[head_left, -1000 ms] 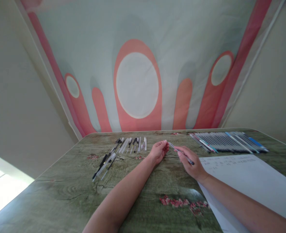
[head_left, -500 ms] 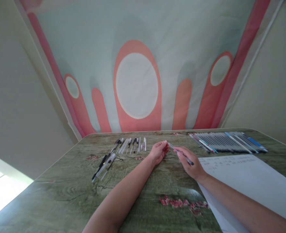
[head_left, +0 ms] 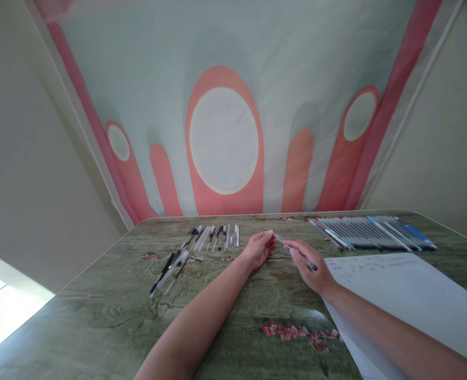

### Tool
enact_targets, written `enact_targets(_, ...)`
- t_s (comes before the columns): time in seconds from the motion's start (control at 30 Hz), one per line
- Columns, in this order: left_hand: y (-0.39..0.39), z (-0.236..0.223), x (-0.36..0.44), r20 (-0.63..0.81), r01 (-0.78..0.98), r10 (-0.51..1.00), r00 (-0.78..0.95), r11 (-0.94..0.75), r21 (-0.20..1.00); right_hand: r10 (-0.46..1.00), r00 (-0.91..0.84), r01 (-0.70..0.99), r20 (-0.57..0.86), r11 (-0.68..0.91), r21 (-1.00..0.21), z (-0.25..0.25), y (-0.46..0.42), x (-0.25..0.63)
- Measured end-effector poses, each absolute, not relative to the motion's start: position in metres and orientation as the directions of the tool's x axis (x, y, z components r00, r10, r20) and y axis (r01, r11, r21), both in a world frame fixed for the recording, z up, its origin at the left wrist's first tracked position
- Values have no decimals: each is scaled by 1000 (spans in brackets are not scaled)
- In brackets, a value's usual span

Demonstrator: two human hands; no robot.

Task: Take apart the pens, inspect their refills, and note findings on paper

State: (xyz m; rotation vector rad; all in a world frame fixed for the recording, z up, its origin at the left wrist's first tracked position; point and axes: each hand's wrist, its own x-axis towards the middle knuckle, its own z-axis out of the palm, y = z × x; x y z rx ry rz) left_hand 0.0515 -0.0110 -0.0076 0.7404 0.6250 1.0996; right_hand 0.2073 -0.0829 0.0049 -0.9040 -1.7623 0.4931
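My right hand is closed around a slim pen with a clear barrel and a dark end toward my wrist. The pen slants up to the left, and its far end meets the fingertips of my left hand. Those left fingers are pinched together at that end; any small part between them is hidden. Left of my hands, several pen parts, black and clear, lie loosely on the table, with more clear and black pieces in a row behind them.
A long row of pens, mostly grey with a few blue and white ones, lies at the back right. A large white sheet with faint handwriting lies under my right forearm. The wood-patterned table meets a printed backdrop behind.
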Motion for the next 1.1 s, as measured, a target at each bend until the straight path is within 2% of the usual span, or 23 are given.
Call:
enact_targets(0.57,-12,-6,48,-36,-521,926,375,243,818,758,-181,342,626,646,-683,4,-84,209)
enact_targets(0.87,-14,-6,48,-25,-489,925,378,222,843,711,-209,370,671,693,-619,4,-83,208)
enact_targets(0.97,-12,-4,49,16,-450,946,325,140,882,721,-204,365,662,683,-632,4,-83,208)
enact_targets(1.03,-8,-1,47,71,-380,975,210,15,925,746,-172,363,643,655,-663,3,-81,207)
enact_targets(1.1,-4,3,43,163,-237,984,76,-141,961,780,-134,355,611,614,-705,1,-79,208)
